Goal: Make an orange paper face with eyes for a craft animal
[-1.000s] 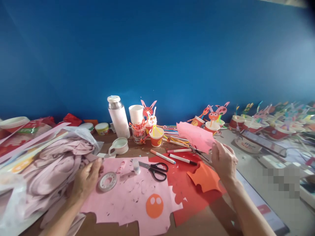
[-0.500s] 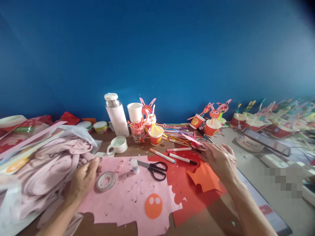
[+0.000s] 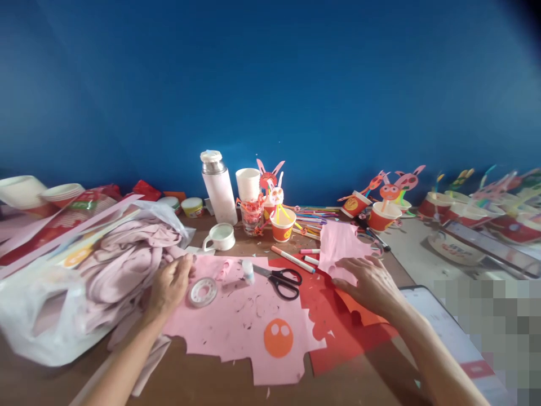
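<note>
My right hand point(image 3: 368, 283) lies flat on a small pink paper piece point(image 3: 340, 248) that rests on the red sheet point(image 3: 333, 332) and an orange cut-out point(image 3: 363, 313). My left hand point(image 3: 169, 285) rests with loosely curled fingers on the edge of the large pink sheet point(image 3: 236, 332), just left of a roll of clear tape point(image 3: 203, 292), and I cannot make out anything in it. Black-handled scissors point(image 3: 281, 280) and a small glue bottle point(image 3: 248, 272) lie between my hands. An orange disc with two white dots point(image 3: 278, 337) sits on the pink sheet.
A heap of pale pink cloth point(image 3: 122, 265) in a plastic bag fills the left. At the back stand a white flask point(image 3: 218, 187), a mug point(image 3: 221, 237), paper cups with bunny figures point(image 3: 282, 223), markers point(image 3: 292, 259) and several decorated cups point(image 3: 382, 214). A tablet point(image 3: 448, 332) lies right.
My right hand has brought the pink paper piece down from the air and laid it flat on the red sheet. My left hand stayed by the tape. The view shifted slightly left.
</note>
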`<action>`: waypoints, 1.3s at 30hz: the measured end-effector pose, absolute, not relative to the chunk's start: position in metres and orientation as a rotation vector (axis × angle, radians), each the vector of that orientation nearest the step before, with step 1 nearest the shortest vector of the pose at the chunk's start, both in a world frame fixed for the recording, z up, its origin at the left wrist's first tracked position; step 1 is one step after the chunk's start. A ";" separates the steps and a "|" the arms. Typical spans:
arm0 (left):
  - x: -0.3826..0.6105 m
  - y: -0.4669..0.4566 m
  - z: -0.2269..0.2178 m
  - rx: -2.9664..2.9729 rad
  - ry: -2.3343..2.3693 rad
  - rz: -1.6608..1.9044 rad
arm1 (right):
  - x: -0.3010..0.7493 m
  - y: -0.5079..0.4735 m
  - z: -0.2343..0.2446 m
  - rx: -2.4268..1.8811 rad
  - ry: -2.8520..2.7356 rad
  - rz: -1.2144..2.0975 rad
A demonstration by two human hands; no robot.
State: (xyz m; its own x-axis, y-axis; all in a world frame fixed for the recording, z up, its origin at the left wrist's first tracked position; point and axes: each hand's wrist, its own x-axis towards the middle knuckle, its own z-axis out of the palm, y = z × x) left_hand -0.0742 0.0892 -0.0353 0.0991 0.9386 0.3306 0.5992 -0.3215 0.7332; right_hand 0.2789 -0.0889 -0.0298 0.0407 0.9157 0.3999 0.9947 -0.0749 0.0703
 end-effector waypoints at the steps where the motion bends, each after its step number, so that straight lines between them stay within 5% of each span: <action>1: -0.075 0.089 -0.036 1.977 1.493 1.104 | 0.280 -0.088 -0.032 -2.081 -1.973 -0.513; 13: -0.077 0.093 -0.041 2.002 1.449 1.194 | 0.278 -0.083 -0.029 -1.732 -1.921 -0.797; 29: -0.079 0.100 -0.048 1.930 1.378 1.321 | 0.268 -0.077 -0.040 -1.600 -1.990 -0.642; 39: -0.081 0.095 -0.044 2.090 1.395 1.102 | 0.263 -0.079 -0.039 -1.685 -2.008 -0.518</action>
State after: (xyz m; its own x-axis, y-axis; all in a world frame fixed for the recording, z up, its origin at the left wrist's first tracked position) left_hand -0.0806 0.0953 -0.0436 0.1932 0.8999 0.3910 0.5885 -0.4252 0.6877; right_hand 0.2630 -0.0786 -0.0391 -0.1393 0.8087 0.5716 0.9842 0.1767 -0.0101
